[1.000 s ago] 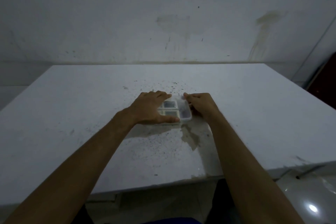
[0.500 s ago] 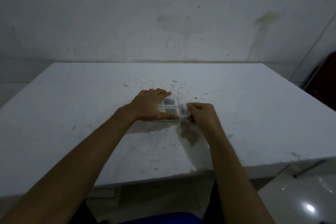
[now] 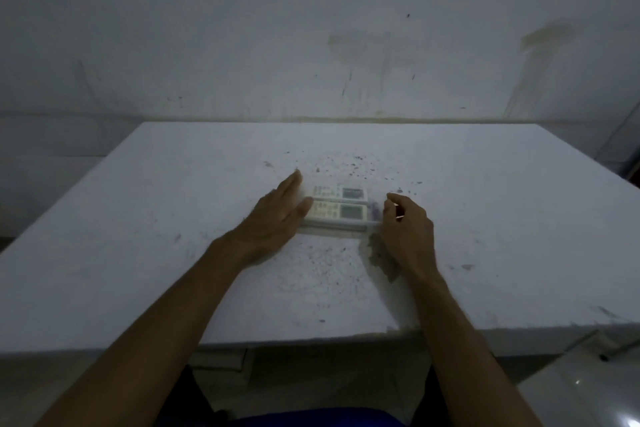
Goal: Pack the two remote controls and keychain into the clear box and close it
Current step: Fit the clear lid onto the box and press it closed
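Observation:
A clear box (image 3: 337, 224) lies on the white table (image 3: 138, 236) in front of me. Two white remote controls lie side by side inside it, the far remote (image 3: 341, 192) and the near remote (image 3: 337, 211), screens toward the right. A small dark keychain (image 3: 374, 210) shows blurred at the box's right end. My left hand (image 3: 277, 215) is flat at the box's left end, fingers spread, thumb resting on the near remote's corner. My right hand (image 3: 407, 229) is curled at the right end, fingertips against the box edge. I cannot tell whether the lid is fully shut.
Dark specks and a grey stain (image 3: 381, 256) mark the table around the box. A stained white wall (image 3: 311, 45) rises behind the table. The table's front edge (image 3: 311, 340) is close to my body, and shiny floor (image 3: 581, 385) shows at the lower right.
My left hand has slid off the top of the box to its left end, uncovering both remotes. My right hand has stayed at the right end.

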The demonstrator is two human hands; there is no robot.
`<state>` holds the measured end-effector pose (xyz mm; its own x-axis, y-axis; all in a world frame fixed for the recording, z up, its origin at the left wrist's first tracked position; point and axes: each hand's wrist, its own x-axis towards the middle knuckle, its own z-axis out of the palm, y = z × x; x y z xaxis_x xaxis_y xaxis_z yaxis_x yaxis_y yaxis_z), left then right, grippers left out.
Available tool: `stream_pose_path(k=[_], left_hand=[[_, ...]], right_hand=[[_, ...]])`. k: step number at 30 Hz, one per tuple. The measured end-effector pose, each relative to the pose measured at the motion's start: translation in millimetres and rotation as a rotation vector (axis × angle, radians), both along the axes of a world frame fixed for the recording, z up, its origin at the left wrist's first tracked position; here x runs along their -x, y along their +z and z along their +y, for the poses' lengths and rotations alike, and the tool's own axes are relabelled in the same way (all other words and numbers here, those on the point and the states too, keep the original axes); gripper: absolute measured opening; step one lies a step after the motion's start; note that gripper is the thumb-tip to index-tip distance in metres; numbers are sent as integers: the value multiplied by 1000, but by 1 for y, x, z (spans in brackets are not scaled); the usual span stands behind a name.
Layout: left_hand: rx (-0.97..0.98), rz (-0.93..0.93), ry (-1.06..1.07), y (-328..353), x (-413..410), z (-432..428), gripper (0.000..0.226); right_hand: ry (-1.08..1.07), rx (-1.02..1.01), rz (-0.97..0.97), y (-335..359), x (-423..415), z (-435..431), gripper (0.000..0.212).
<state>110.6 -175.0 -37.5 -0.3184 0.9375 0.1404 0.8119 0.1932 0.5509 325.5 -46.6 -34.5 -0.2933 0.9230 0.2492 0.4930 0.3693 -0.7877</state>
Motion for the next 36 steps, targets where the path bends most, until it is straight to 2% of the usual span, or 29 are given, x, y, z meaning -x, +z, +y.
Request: stream_pose_path(k=[1,5,7,10,14,18,21,26,30,33,36], left_hand=[[-7,-14,-2,-2,-1,-1,74],[-9,215,-18,-7,8,2,67],[-12,252,-24,-3,11,6,65],[-28,326,-35,3,15,12,72],[10,335,-6,8,20,16,88],[7,189,2,-1,18,16,87],[13,166,27,0,19,19,91],[41,341,-28,14,28,32,111],[81,302,-90,13,28,35,116],[67,118,-91,6,24,32,116],[53,-48,-107,2,23,31,129]], right_hand=[[-4,-8,-3,0,0,-1,33],[-21,3,-14,-1,2,0,38],[-20,-3,-12,-1,2,2,39],[-10,-10,-13,-2,1,4,40],[-4,15,-20,-5,2,8,39],[26,29,-30,-3,5,11,40],[81,55,-142,6,14,18,48],[76,-94,-337,14,25,18,50],[133,-73,-355,19,16,22,52],[157,-47,-270,12,8,12,49],[121,34,-102,9,7,8,47]])
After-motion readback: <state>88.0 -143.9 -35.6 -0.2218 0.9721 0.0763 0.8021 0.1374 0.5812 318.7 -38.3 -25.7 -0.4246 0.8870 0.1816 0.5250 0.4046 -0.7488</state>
